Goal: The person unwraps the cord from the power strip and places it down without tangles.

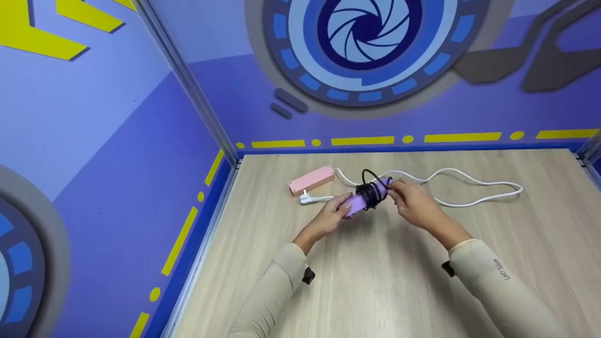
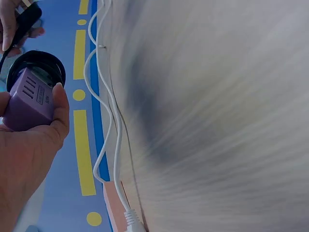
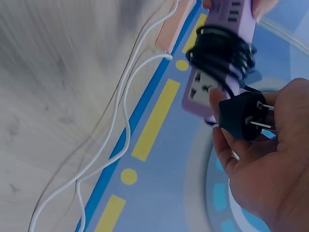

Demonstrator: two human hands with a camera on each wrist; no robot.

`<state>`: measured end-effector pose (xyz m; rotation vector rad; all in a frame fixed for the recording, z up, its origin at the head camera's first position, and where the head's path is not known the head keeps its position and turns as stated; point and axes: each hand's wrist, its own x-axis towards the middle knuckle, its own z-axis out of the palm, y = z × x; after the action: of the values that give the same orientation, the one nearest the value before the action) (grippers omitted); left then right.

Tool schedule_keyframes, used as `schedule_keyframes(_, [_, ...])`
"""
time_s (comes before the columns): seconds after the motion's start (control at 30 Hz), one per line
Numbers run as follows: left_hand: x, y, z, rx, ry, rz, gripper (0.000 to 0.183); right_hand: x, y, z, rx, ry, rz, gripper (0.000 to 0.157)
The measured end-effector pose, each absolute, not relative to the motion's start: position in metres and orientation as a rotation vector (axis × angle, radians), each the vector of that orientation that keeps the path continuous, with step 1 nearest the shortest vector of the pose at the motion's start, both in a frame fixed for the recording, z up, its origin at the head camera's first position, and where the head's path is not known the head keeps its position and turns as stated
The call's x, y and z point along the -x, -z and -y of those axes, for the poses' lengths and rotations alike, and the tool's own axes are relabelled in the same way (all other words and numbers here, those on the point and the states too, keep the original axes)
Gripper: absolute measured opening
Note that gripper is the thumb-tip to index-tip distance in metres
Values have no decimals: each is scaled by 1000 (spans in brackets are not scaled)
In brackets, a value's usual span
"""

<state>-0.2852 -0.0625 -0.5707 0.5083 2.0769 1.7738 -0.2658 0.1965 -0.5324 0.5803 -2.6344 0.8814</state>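
My left hand (image 1: pixel 327 217) grips a purple power strip (image 1: pixel 355 205) by its near end, thumb along one side. A black cord (image 1: pixel 370 195) is wound in several turns round the strip's middle, and one loop stands up loosely above it. My right hand (image 1: pixel 417 204) is at the strip's far end. In the right wrist view its fingers and thumb pinch a black plug (image 3: pixel 235 116) with metal prongs facing out, close beside the wound strip. Sockets show on the strip's face there. The left wrist view shows slots and printed marks on the purple casing (image 2: pixel 31 106).
A pink power strip (image 1: pixel 312 179) lies on the wooden table (image 1: pixel 375 281) behind my left hand. Its white cord (image 1: pixel 497 183) runs in a long loop to the right, with a white plug (image 1: pixel 306 198) in front of the strip. Painted panels stand behind and left.
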Motion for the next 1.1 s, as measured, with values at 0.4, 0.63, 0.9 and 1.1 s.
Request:
schedule_keyframes(0.4, [286,581,87,-395,-1867,-2087,50,266,546,-244,-385,-856,2716,16])
schedule_keyframes(0.63, [289,590,103,-345,-1968,-1961,48,258,562,-272,-354,-814,2779,12])
schedule_keyframes(0.9, [291,598,117,-157,-2143,-1795,48,245,586,-289,-433,-782,2933,5])
schedule_keyframes(1.1, [291,601,123,-73,-2162,-1786,49,240,599,-292,-451,-780,3065,5])
